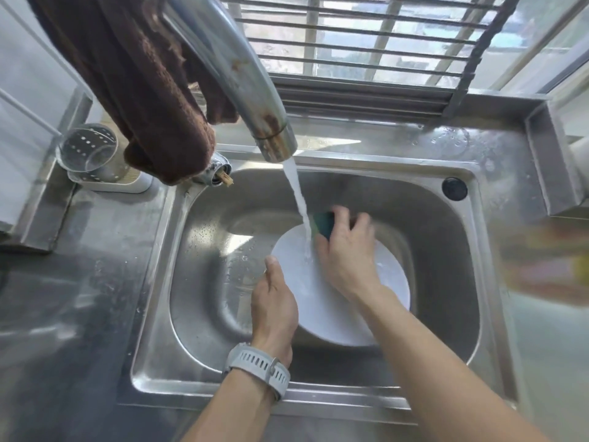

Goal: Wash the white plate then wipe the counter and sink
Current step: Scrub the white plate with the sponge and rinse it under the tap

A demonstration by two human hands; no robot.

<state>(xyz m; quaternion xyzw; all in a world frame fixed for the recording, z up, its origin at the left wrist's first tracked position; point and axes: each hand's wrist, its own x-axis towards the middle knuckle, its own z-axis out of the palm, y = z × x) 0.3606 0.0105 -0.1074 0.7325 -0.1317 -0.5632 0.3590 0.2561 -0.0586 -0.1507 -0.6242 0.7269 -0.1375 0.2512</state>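
Washing going on inside the steel sink (204, 314), with the white plate (322, 314) tilted up in the middle of the bowl, top edge toward 12 o'clock and bottom edge toward 6 o'clock. Round, so no long side to speak of.

Holding the plate's rim at about 9 o'clock with the left hand (274, 311), thumb (273, 266) lying on the front face; other fingers hidden behind the plate, so cannot tell how those are curled. Wearing a grey watch (259, 366) on that wrist.

Gripping a green sponge (323, 223) with the right hand (345, 250), fingers curled round it, up near the plate's top edge between 12 and 1 o'clock. Blurry there, probably from rubbing. Right hand lying nearer the wet spot than the left, so likely doing the next scrub, down toward 6 o'clock over the face.

Water (299, 202) pouring from the tap (255, 100) and hitting the plate just to the 9 o'clock side of the sponge.

Counting: one plate, one sponge, one sink, one tap, two hands. Also one brown cloth (134, 84) hanging at 11 o'clock and one holey cup holder (87, 151) at 10 o'clock on the counter (79, 282). Counter and sink wiping not yet started, by the look of it.
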